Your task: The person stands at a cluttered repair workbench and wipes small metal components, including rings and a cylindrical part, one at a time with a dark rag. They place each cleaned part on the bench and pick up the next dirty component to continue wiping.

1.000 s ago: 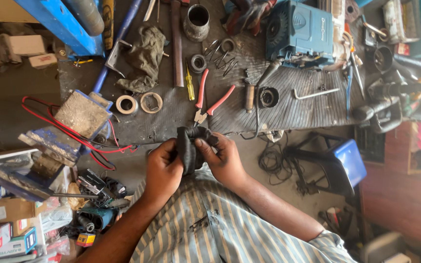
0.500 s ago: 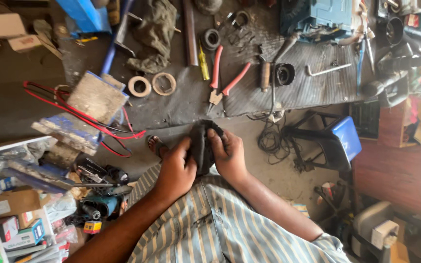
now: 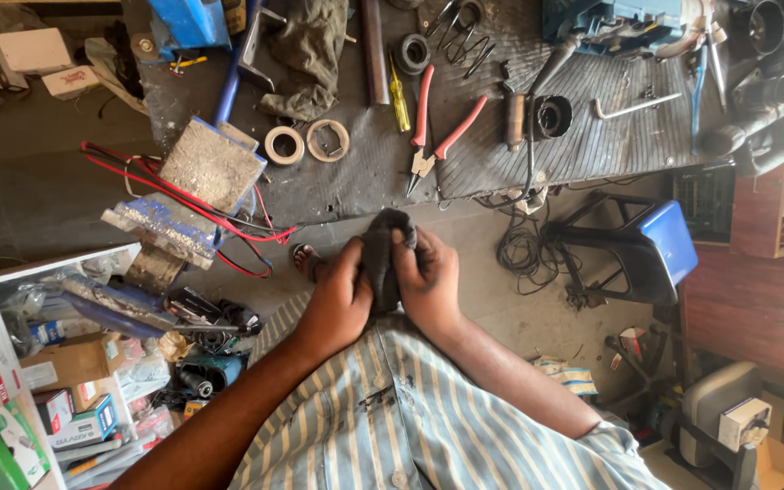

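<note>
Two hands work one dark, crumpled piece of cloth-like material [image 3: 379, 259], held just off the counter [image 3: 356, 181] edge above the striped shirt [image 3: 428, 426]. Left hand [image 3: 338, 299] fingers clenched on its left side; right hand [image 3: 428, 281] fingers wrapped over its top and right side. Red-handled pliers [image 3: 437, 132] lie on the counter just beyond, apart.

Head camera looks steeply down, close over a cluttered workbench [image 3: 519, 154].

Both hands cover most of the dark cloth [image 3: 378, 259]. The vise [image 3: 194, 18] and grinder [image 3: 614, 20] run off the top edge.
</note>
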Available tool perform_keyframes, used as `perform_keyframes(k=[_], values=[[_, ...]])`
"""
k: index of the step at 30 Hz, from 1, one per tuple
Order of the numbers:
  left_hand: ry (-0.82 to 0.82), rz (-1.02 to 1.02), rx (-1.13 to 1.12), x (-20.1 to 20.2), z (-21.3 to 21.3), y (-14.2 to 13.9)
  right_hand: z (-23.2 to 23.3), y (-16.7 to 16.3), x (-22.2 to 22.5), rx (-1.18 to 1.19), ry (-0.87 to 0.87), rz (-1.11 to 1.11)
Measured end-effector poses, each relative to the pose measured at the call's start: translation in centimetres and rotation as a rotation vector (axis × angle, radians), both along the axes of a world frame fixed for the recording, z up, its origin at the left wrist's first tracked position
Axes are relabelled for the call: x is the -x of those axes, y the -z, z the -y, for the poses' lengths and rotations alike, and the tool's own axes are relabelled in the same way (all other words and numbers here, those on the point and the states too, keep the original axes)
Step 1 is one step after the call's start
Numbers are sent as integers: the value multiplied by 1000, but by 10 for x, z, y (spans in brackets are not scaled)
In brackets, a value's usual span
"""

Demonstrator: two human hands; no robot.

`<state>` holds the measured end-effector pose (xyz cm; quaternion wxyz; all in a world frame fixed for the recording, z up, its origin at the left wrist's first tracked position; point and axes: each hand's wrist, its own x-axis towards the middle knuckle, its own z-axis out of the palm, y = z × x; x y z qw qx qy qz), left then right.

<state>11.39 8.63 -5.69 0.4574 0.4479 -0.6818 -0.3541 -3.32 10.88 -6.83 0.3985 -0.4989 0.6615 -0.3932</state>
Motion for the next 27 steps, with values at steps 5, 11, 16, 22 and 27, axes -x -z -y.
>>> perform_keyframes(k=[5,11,16,22,27], values=[[-49,-344,-436,-6,8,1,1,2,-6,-69,-22,312],[-150,-243,-497,-9,17,4,-7,3,1,-142,-170,579],[-136,-128,-466,-7,16,2,-11,-2,5,-208,-157,619],[114,-397,-396,-2,7,0,-2,-3,11,16,-30,375],[239,-693,-610,1,3,-1,1,-11,15,64,-7,231]])
